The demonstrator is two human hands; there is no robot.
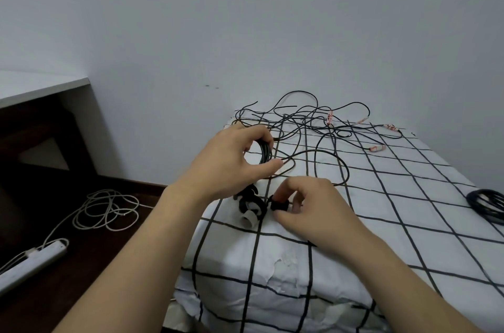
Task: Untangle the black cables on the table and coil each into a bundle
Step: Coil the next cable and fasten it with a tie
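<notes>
Head view puts the coil (265, 151) we are winding near the counter's left edge. Our left hand (229, 166) grips it, fingers curled round its loops, and a free tail runs on toward the tangle (308, 125) spread across the far end of the counter (381, 223). Our right hand (308, 207), nearer the front-left corner, pinches a small black piece (278, 204), perhaps a tie strap; we cannot tell. More black straps (249, 205) lie just beside it. One finished bundle (486, 204) rests at the right edge. We judge the task under half done: one cable bundled, one coiled but unfastened, several crossed. On the floor to the left lie a white cable (109, 210) and a power strip (35, 259).
</notes>
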